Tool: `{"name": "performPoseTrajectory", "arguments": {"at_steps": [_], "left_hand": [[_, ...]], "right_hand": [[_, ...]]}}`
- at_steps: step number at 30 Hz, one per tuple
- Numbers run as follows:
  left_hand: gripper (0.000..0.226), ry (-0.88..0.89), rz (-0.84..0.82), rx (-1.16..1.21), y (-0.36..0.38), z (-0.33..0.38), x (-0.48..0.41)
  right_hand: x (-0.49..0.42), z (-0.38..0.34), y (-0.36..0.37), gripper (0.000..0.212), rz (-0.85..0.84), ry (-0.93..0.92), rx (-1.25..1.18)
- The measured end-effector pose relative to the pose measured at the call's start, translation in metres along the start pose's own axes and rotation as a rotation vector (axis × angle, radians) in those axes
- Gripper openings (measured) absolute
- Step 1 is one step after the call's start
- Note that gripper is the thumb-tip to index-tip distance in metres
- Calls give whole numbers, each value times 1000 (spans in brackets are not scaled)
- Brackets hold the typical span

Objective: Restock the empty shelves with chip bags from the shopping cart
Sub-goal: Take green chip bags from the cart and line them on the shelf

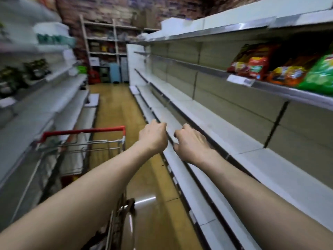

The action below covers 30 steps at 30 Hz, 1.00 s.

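Several chip bags point(255, 66) lie on the upper right shelf point(290, 92). I see my left hand point(153, 138) and right hand point(191, 144) both clenched, holding nothing, near the cart point(84, 131); its contents are too blurred to tell.

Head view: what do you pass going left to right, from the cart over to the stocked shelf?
Order: red-handled wire shopping cart → left hand → right hand → red chip bag → orange chip bag → green chip bag.
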<state>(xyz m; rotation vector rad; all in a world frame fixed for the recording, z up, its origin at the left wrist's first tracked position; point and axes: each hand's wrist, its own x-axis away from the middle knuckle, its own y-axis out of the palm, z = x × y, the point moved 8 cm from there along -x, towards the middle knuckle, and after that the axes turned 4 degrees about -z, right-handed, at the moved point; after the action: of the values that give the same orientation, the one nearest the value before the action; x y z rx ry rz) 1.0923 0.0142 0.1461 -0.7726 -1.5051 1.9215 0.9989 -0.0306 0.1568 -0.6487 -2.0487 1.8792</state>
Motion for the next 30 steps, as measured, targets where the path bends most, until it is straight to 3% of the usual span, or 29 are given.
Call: {"name": "performPoseTrajectory", "arguments": {"at_steps": [3,13,23,27,30], "left_hand": [[37,-128,-25,-5,15,-75,4],[41,-428,-173,74,89,-285,0],[45,-598,-384,219,218,-400,-23],[39,-669,-534,308,285,-427,-5],[41,-732,-633,357,325,-439,11]], "right_hand": [[-24,-57,36,31,-47,-92,-30],[-103,-199,168,29,-291,-222,-106],[-167,-242,324,32,-556,-176,-114],[-170,-255,397,45,-682,-164,-135],[-164,-261,444,36,-768,-150,-195]]}}
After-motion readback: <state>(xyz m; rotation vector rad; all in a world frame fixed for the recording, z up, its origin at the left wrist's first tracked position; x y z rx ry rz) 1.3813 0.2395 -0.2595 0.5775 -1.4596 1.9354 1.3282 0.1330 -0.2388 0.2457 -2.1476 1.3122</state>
